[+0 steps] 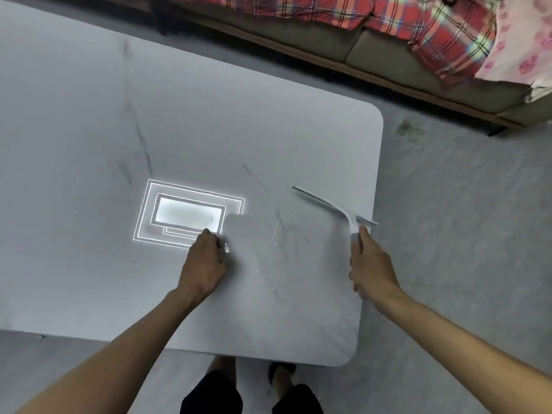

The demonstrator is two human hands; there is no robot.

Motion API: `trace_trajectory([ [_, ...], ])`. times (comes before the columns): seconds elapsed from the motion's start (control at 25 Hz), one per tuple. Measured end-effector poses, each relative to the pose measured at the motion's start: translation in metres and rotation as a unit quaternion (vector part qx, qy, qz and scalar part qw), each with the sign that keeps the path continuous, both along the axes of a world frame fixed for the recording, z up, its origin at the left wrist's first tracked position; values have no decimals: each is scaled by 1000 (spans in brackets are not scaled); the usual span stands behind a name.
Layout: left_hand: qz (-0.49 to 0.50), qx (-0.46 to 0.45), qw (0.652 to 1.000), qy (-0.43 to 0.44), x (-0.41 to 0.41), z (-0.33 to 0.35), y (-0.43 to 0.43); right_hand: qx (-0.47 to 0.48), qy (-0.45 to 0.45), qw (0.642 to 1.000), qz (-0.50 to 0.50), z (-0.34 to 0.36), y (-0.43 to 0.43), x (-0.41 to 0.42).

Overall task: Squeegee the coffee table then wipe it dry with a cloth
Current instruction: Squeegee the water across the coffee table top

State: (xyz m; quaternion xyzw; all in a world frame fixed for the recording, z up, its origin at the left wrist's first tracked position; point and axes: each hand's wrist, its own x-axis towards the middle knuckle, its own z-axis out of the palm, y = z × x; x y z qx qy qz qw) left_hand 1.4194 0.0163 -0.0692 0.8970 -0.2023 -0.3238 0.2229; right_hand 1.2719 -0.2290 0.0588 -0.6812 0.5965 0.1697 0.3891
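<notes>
Presently I note right hand [370, 264] gripping squeegee [334, 207] at tabletop's [209, 130] right edge, left hand [206, 264] clutching cloth [248, 234] nearer centre.

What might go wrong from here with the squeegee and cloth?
1. The white plastic squeegee in the right hand has its blade near the pale marble-look table's right edge; water may get pushed onto the grey floor.
2. The pale grey cloth held by the left hand lies beside wet streaks, and may smear them.
</notes>
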Motion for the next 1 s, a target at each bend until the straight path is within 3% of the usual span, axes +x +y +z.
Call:
trace_trajectory([
  [0.08,84,2,996,-18,-10,2,20,-52,-32,996,70,-15,-14,38],
  [0.16,106,19,994,-29,-20,0,41,-83,-54,981,167,-33,-19,84],
  [0.32,119,74,990,-10,-51,-1,78,-73,-101,918,377,-60,19,137],
  [0.56,137,98,986,15,-128,-3,79,-48,-90,808,580,-62,74,46],
  [0.68,152,93,984,24,-160,2,70,-45,-62,763,642,-56,51,-20],
  [0.8,202,88,975,37,-181,15,70,-67,-42,754,653,-39,21,-49],
  [0.92,263,71,962,-2,-196,28,80,-70,-95,736,667,-26,24,-42],
  [1.0,334,37,941,-35,-199,34,92,-53,-137,688,711,-33,56,-24],
])
